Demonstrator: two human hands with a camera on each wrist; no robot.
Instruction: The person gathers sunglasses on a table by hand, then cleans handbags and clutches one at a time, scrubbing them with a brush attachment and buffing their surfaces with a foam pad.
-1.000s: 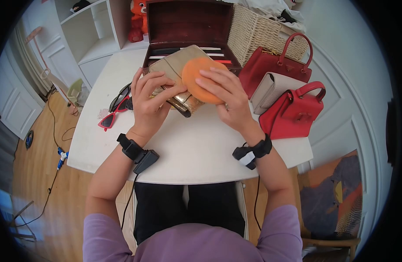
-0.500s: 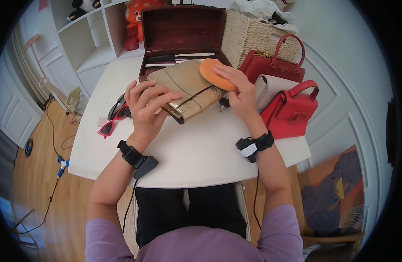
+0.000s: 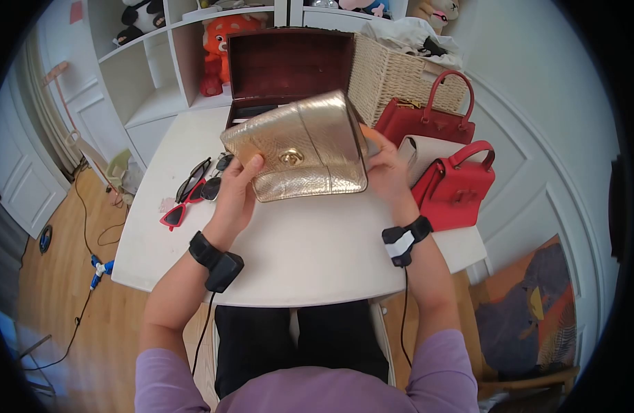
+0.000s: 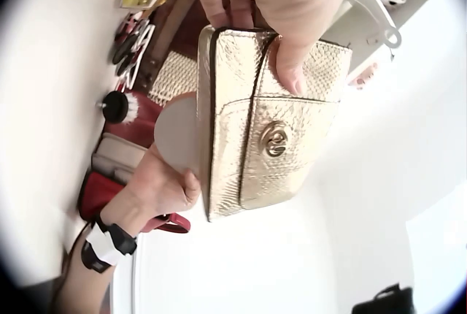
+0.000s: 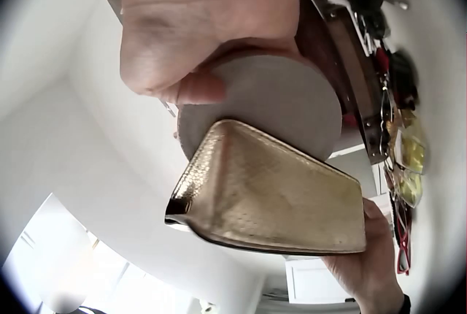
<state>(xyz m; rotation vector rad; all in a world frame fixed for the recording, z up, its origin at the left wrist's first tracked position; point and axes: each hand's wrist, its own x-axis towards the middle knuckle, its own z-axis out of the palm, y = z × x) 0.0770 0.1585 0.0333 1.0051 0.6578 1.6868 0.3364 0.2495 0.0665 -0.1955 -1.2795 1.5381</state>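
Note:
A gold clutch with a turn-lock clasp (image 3: 299, 155) is held up over the table, its clasp side toward the head camera. The left hand (image 3: 235, 199) grips its left end, thumb on the front, as the left wrist view (image 4: 273, 0) also shows. Beside the clutch's right edge is the right hand (image 3: 392, 180), which holds a round pad, orange in the head view (image 3: 373, 138). In the right wrist view the pad's grey face (image 5: 273, 102) lies close against the clutch (image 5: 284, 190), under the right hand (image 5: 208, 14); the fingertips are hidden.
An open dark red case (image 3: 289, 65) stands at the table's back, a wicker basket (image 3: 379, 72) right of it. Red handbags (image 3: 458, 189) and a pale clutch (image 3: 414, 155) stand at right, sunglasses (image 3: 191, 180) at left. The white table (image 3: 310, 255) has a rounded front edge.
The clutch has been turned over, so its clasp side now shows. The right hand and pad have moved from its upper face to its right edge, the pad now mostly hidden.

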